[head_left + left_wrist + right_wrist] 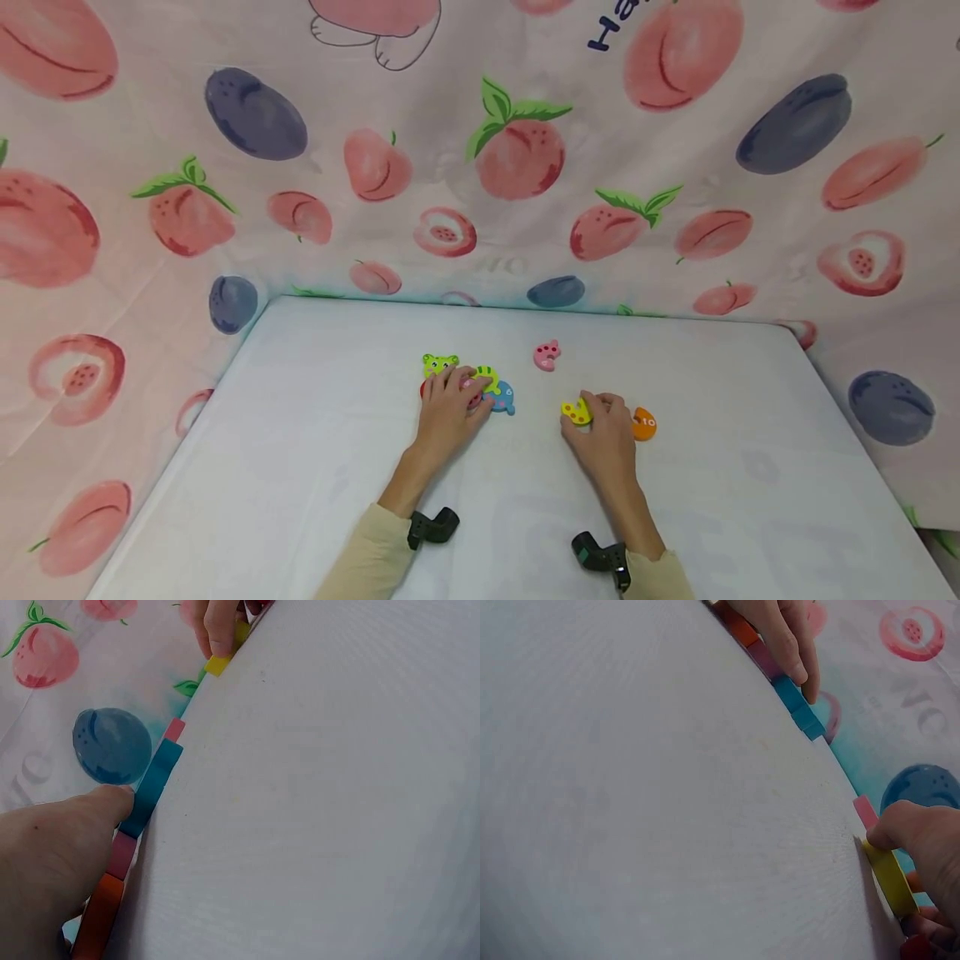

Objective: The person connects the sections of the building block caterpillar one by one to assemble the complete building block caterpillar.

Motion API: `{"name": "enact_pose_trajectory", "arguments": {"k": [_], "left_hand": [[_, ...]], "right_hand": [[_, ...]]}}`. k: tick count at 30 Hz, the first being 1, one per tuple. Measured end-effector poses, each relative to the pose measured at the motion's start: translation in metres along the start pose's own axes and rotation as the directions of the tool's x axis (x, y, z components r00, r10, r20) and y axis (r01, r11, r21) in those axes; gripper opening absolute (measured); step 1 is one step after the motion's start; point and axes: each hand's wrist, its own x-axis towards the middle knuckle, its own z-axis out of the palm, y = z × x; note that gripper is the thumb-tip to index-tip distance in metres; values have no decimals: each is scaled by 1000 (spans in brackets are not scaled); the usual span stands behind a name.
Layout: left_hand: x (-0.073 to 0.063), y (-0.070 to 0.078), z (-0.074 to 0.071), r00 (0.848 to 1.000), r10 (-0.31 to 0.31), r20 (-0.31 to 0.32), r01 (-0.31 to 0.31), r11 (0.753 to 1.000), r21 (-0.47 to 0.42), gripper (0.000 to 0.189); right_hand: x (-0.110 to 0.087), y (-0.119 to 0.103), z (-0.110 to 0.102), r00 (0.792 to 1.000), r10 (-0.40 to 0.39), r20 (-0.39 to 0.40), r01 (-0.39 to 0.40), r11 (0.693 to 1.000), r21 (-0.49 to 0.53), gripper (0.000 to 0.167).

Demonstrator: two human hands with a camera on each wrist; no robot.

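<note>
My left hand (442, 421) rests over a cluster of flat animal-shaped puzzle pieces, its fingers spread across them and its thumb at the blue piece (506, 399). Around that hand show a green piece with a face (438, 362), a yellow-green striped piece (488, 378) and a spotted pink piece (475, 399). A red piece at the cluster's left is mostly hidden by the fingers. Between thumb and fingers, my right hand (609, 437) pinches a yellow puzzle piece with orange spots (574, 411); the right wrist view shows the thumb against its yellow edge (891, 881).
Beyond the hands lies a pink spotted piece (546, 356), apart from the cluster. An orange piece (644, 424) sits just right of my right hand. The white table (300, 467) meets a fruit-print cloth (315, 275) at its back and sides.
</note>
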Motion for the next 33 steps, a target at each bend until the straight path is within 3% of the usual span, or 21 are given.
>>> {"name": "enact_pose_trajectory", "arguments": {"k": [33], "left_hand": [[-1, 0, -2, 1000, 1, 6, -1, 1000, -31, 38]], "right_hand": [[0, 2, 4, 1000, -1, -6, 1, 999, -53, 58]]}}
